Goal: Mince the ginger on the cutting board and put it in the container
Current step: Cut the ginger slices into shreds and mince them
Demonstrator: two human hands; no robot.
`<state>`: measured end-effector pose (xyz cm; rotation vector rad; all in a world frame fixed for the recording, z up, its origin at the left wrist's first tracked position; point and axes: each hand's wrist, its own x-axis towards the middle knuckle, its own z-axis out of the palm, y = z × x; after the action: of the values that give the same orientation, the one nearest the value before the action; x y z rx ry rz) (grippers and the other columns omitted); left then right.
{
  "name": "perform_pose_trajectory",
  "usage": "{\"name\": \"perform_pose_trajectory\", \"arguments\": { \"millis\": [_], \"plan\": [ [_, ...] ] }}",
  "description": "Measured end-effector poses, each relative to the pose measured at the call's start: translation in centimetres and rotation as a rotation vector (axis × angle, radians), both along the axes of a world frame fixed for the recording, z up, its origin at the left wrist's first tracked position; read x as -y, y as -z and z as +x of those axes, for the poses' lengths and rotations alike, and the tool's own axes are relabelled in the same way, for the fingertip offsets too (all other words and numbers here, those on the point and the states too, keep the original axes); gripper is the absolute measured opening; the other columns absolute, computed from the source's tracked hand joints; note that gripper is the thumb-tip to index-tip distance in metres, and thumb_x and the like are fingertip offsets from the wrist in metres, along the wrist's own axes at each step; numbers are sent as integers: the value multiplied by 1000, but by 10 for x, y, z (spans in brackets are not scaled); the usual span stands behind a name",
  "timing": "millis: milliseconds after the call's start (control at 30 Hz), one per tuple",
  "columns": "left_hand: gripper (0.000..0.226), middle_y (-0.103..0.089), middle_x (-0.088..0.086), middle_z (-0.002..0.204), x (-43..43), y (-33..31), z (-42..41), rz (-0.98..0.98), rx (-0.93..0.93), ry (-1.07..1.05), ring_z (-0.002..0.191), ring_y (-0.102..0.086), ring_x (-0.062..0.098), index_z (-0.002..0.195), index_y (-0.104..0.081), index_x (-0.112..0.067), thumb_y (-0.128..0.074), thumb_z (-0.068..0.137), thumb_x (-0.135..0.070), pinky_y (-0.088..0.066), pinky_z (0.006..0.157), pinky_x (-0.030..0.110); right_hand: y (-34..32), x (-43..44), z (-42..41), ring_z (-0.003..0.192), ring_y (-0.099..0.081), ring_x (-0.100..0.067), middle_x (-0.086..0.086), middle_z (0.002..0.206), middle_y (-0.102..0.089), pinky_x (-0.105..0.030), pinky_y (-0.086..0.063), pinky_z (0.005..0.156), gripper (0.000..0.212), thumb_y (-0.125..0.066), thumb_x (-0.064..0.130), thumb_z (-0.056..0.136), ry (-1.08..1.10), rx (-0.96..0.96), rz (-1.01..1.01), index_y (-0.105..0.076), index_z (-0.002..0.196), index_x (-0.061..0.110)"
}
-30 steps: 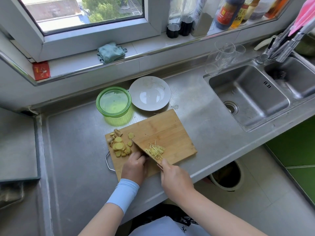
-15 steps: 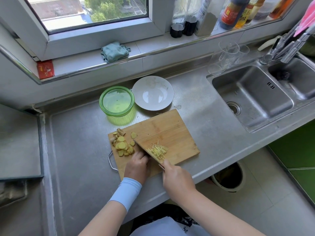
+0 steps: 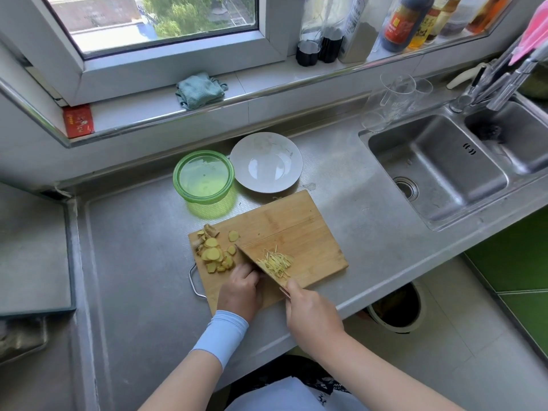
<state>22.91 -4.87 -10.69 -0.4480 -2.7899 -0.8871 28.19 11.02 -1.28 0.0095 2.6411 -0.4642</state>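
A wooden cutting board [image 3: 284, 223] lies on the steel counter. Ginger slices [image 3: 214, 253] are piled at its left end, and thin ginger strips [image 3: 277, 262] lie just right of the knife blade [image 3: 252, 262]. My right hand [image 3: 308, 310] grips the knife handle at the board's near edge. My left hand [image 3: 241, 287], fingers curled, rests against the blade's left side beside the slices; what lies under its fingertips is hidden. A green container [image 3: 203, 176] stands behind the board.
A white plate [image 3: 266, 163] sits right of the container. A double sink [image 3: 439, 170] with a tap is at the right, clear glasses [image 3: 397, 96] behind it. Bottles and a cloth [image 3: 199, 90] line the windowsill. A bin [image 3: 396, 307] stands below the counter edge.
Both hands and the knife keep nearly the same place on the board. The pile of strips beside the blade looks slightly larger.
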Motion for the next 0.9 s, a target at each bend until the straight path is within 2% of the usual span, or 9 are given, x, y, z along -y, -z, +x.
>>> {"name": "perform_pose_trajectory", "arguments": {
  "millis": [133,233,333,433,500,600,700,800,900],
  "plan": [
    [11,-61,8,76,0,-3,0,30,-19,6,71,-54,25,71,-69,-5,-60,76,0,-48,52,32,-5,-14,18,70,-53,-26,-1,79,-58,-35,-37,58,18,-36,26,105,9,4,2,-40,122,20],
    [19,-59,7,75,1,-2,-1,27,5,4,70,-54,27,70,-66,-5,-72,64,12,-48,51,34,-6,-16,24,66,-48,-23,5,70,-47,-31,-30,50,14,-35,28,106,10,6,5,-40,116,20],
    [20,-58,7,72,0,-4,1,27,5,2,72,-50,24,67,-66,-6,-76,63,11,-47,50,35,-1,-3,6,75,-60,-28,-1,80,-60,-35,-36,56,13,-36,28,106,13,0,-11,-40,115,20],
    [15,-58,6,71,-1,-8,0,37,-10,1,73,-48,21,66,-66,-7,-75,68,5,-43,56,29,2,8,-9,85,-66,-31,-9,93,-67,-35,-38,60,15,-37,28,105,3,-13,-5,-40,117,19],
    [7,-59,5,74,3,-9,0,43,3,13,75,-49,20,70,-68,-9,-64,76,-6,-43,60,27,1,8,-11,86,-66,-32,-10,94,-67,-35,-38,60,16,-37,27,105,2,-6,-8,-40,118,18],
    [21,-61,5,81,9,-7,2,40,34,65,80,-53,19,79,-72,-10,-51,78,-12,-44,69,24,2,7,-10,85,-65,-32,-10,93,-67,-35,-37,60,17,-36,26,106,-3,-9,-14,-40,120,18],
    [25,-63,6,83,11,-5,0,18,47,71,82,-54,21,78,-73,-8,-49,77,-9,-49,65,30,4,7,-10,84,-66,-31,-9,93,-68,-34,-39,60,20,-37,25,105,-3,-9,-7,-40,124,18],
    [17,-64,8,80,9,-6,-3,-18,59,94,81,-52,23,74,-73,-7,-62,69,5,-51,55,32,5,8,-10,83,-66,-29,-8,92,-68,-34,-39,59,22,-38,25,105,-1,-6,-6,-39,126,18],
    [27,-63,8,76,9,-7,-3,-22,71,115,78,-55,26,72,-72,-6,-77,58,15,-52,54,32,3,7,-7,83,-66,-29,-7,91,-68,-35,-40,60,23,-37,27,105,6,-15,-17,-39,127,19]
  ]
}}
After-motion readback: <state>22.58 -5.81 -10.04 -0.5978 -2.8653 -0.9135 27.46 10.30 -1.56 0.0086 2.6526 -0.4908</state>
